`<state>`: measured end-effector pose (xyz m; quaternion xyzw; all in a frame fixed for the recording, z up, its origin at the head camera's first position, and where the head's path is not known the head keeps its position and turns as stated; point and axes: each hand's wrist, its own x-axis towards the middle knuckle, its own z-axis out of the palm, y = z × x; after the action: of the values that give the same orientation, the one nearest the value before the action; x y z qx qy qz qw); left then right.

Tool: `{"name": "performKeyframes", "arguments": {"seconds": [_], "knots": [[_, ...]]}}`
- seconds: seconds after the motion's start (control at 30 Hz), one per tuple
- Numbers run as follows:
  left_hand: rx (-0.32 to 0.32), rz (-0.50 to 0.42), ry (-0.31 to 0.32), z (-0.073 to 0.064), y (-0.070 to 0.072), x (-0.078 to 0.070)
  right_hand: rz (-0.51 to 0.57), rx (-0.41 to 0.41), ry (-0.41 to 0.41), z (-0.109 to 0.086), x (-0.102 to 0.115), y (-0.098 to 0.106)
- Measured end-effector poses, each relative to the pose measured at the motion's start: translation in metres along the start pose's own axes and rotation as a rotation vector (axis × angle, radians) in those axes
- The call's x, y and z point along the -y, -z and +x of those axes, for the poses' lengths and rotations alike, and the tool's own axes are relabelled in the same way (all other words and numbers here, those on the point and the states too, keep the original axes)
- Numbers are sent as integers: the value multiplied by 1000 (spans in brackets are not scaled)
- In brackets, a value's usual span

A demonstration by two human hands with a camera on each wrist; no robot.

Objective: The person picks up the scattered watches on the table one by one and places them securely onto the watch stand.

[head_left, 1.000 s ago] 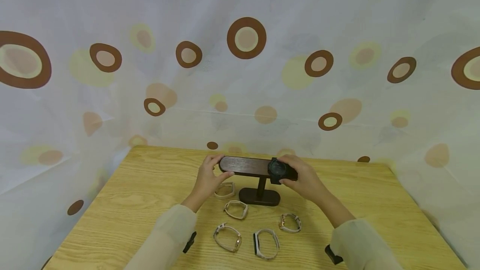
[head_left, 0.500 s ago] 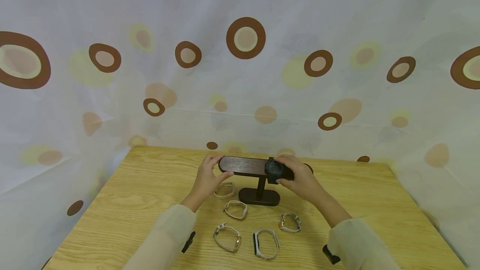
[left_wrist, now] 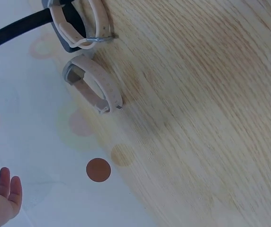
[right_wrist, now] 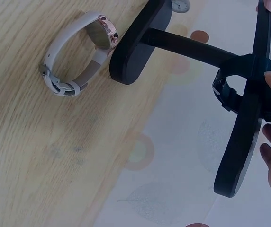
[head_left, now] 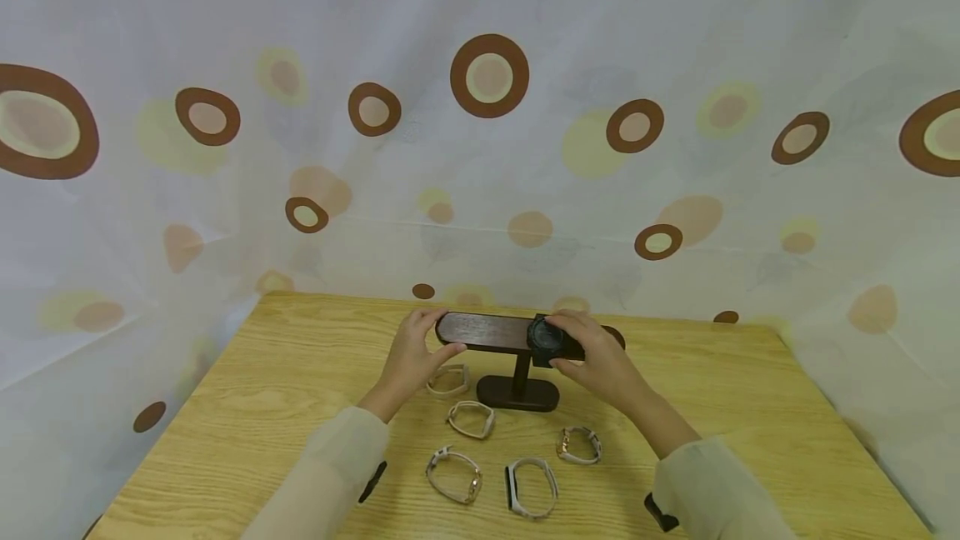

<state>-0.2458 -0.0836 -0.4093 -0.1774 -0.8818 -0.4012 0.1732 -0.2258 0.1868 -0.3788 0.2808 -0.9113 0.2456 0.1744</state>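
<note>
In the head view, a dark wooden T-shaped watch stand (head_left: 483,330) stands toward the back of the table. My left hand (head_left: 408,358) grips the left end of its bar, thumb in front and fingers over the top. A black wristwatch (head_left: 546,340) is looped round the bar, just right of the post. My right hand (head_left: 606,363) pinches this watch at its right side. In the right wrist view the closed black strap (right_wrist: 242,66) hangs as a loop below the bar. The left wrist view shows only the left fingers (left_wrist: 15,191) at its edge.
Several light-banded watches lie on the wooden table (head_left: 300,373) before the stand, among them a white one with a dark face (head_left: 513,488) and a rose-gold one (right_wrist: 108,30). A beige-banded watch (left_wrist: 100,78) lies near the left forearm. A patterned curtain (head_left: 480,173) hangs behind the table.
My right hand has slid the black wristwatch a little left along the bar toward the post, and the bar's right end now shows. My left hand keeps its grip.
</note>
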Motion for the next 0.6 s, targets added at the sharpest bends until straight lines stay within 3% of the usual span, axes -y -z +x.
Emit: {"name": "performKeyframes", "arguments": {"seconds": [0.13, 0.3, 0.37, 0.47, 0.6], "knots": [[-3, 39, -39, 0, 1, 2, -72, -112, 98, -5, 2, -2], [-6, 73, -89, 0, 1, 4, -154, -423, 309, -16, 7, -5], [-6, 89, -107, 0, 1, 4, -164, -512, 355, -24, 8, -7], [-14, 111, -141, 1, 2, 4, -164, -550, 368, -38, 8, -12], [-25, 136, -180, 1, 2, 4, -173, -520, 312, -58, 3, -19]]}}
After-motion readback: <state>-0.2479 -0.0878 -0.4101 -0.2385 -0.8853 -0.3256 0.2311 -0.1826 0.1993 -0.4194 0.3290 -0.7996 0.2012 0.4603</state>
